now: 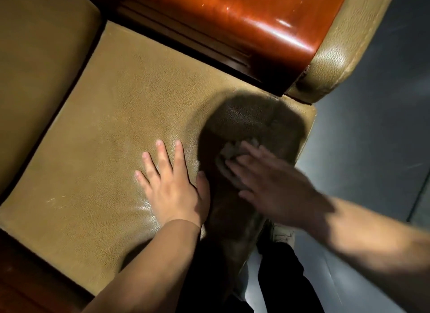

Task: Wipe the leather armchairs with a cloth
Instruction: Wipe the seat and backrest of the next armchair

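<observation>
- Left hand (173, 191): flat on the seat cushion (111, 135), fingers (162, 154) straight and spread apart, holding nothing.
- Right hand (272, 180): blurred, just beside the left hand; fingers extended and pressing the cloth (232, 149) onto the cushion.
- Cloth: pale, bunched, partly hidden under the right hand, within a dark shadow near the cushion's front right corner.
- Armrest (244, 26): glossy reddish wood with a padded leather end, beyond the cushion.
- Floor (377, 135): grey, at right.
</observation>
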`<state>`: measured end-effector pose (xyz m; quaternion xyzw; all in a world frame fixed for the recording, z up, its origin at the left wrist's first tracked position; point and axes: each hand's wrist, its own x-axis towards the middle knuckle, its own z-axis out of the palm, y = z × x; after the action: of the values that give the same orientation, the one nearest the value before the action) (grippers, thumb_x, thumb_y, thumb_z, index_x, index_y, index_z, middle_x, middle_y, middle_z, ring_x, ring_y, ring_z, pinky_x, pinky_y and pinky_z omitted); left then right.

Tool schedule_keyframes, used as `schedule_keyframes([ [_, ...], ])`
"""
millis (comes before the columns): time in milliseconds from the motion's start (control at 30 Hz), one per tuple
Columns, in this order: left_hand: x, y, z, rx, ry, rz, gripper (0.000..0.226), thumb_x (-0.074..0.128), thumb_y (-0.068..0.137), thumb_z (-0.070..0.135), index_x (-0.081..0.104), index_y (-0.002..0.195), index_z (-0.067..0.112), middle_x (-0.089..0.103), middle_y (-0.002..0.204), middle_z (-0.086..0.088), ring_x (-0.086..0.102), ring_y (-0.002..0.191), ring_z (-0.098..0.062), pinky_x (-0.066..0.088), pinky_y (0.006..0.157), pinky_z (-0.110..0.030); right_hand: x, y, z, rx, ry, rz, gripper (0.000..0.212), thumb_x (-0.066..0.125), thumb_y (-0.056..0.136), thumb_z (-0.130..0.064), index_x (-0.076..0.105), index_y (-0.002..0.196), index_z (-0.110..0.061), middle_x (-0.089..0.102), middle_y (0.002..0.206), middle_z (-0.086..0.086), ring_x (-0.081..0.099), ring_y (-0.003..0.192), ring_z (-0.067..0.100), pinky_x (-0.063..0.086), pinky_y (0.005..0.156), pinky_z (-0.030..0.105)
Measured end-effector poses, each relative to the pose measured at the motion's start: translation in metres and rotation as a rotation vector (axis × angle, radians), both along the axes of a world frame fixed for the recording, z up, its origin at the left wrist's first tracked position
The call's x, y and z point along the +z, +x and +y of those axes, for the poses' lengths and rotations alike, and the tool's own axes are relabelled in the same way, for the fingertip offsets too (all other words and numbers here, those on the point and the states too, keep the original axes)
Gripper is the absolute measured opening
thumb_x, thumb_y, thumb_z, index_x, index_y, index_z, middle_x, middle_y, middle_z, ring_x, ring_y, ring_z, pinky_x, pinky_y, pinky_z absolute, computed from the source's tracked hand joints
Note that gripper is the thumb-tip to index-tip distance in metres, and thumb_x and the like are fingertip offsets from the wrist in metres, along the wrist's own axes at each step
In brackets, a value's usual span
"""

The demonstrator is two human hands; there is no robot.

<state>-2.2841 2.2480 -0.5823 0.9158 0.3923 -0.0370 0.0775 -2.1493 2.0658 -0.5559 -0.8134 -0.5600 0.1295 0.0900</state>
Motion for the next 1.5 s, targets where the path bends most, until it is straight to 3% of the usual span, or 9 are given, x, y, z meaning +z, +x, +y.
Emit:
schedule_keyframes([
  [233,-0.008,-0.001,0.0,0.002,0.014,-0.009,0.083,0.045,0.089,0.056,0.027,0.165,0.029,0.018,0.175,-0.007,0.013,0.159,-0.043,0.01,0.126,-0.067,-0.02,0.018,0.018,-0.688,0.097,-0.02,0.065,0.038,0.103,-0.034,0.029,0.161,-0.005,0.025,0.167,0.018,0.021,0.155,0.042,0.017,0.127,0.055],
  [400,0.001,0.0,-0.002,-0.003,0.012,-0.019,0.081,0.042,0.09,0.057,0.03,0.165,0.027,0.021,0.174,-0.008,0.015,0.159,-0.044,0.01,0.126,-0.067,-0.016,-0.042,-0.034,-0.277,0.067,0.043,0.058,0.043,0.105,-0.037,0.044,0.155,-0.006,0.039,0.161,0.016,0.027,0.154,0.04,0.026,0.125,0.055],
  [533,-0.001,0.009,-0.004,-0.017,-0.003,-0.051,0.083,0.042,0.087,0.055,0.029,0.165,0.027,0.019,0.175,-0.009,0.013,0.159,-0.044,0.006,0.126,-0.065,-0.024,0.058,-0.024,-0.661,0.182,0.028,0.04,0.049,0.096,-0.015,0.049,0.133,-0.001,0.046,0.141,0.023,0.036,0.137,0.041,0.029,0.118,0.059],
  [633,0.004,0.007,-0.006,-0.032,-0.051,-0.036,0.082,0.041,0.088,0.054,0.027,0.165,0.029,0.014,0.176,-0.006,0.008,0.16,-0.041,0.002,0.127,-0.063,-0.021,-0.007,0.004,-0.794,0.222,0.154,0.059,0.044,0.102,-0.021,0.034,0.156,-0.002,0.023,0.165,0.022,0.018,0.151,0.041,0.016,0.128,0.049],
  [733,0.016,-0.003,-0.004,-0.054,-0.25,-0.097,0.074,0.05,0.09,0.046,0.036,0.161,0.03,0.016,0.176,-0.001,0.007,0.162,-0.034,-0.003,0.13,-0.057,-0.006,-0.128,-0.007,-0.324,0.052,0.157,0.067,0.043,0.102,-0.037,0.03,0.162,-0.011,0.017,0.172,0.011,0.01,0.158,0.041,0.018,0.126,0.057],
  [833,0.042,-0.036,0.024,-0.205,-0.367,-0.071,0.07,0.046,0.09,0.042,0.044,0.159,0.025,0.035,0.169,-0.004,0.031,0.156,-0.029,0.023,0.128,-0.057,-0.003,-0.117,-0.011,0.309,-0.006,0.107,0.061,0.05,0.1,-0.043,0.045,0.157,-0.02,0.036,0.166,0.005,0.017,0.159,0.033,0.019,0.128,0.053],
  [1067,0.14,-0.21,0.133,-0.057,0.033,0.242,0.059,0.043,0.095,0.045,0.06,0.144,0.019,0.061,0.149,-0.007,0.046,0.146,-0.031,0.029,0.125,-0.055,-0.003,-0.03,0.146,-0.493,-0.09,-0.011,0.061,0.04,0.1,-0.031,0.036,0.157,-0.007,0.027,0.165,0.025,0.026,0.148,0.054,0.016,0.123,0.065],
  [1300,0.156,-0.304,0.112,0.252,-0.067,0.065,0.064,0.036,0.103,0.044,0.035,0.164,0.023,0.018,0.175,-0.005,0.01,0.163,-0.028,0.012,0.131,-0.053,-0.007,-0.2,0.129,0.828,-0.021,0.141,0.044,0.041,0.107,-0.028,0.058,0.146,-0.015,0.055,0.151,0.007,0.034,0.153,0.033,0.024,0.127,0.05],
  [1500,0.142,-0.31,0.111,0.479,-0.009,-0.113,0.068,0.049,0.102,0.038,0.031,0.165,0.02,0.02,0.174,-0.007,0.013,0.162,-0.027,0.014,0.132,-0.044,-0.02,-0.139,0.297,0.308,-0.074,-0.077,0.06,0.047,0.103,-0.029,0.033,0.159,-0.011,0.028,0.166,0.017,0.019,0.156,0.041,0.011,0.127,0.054],
])
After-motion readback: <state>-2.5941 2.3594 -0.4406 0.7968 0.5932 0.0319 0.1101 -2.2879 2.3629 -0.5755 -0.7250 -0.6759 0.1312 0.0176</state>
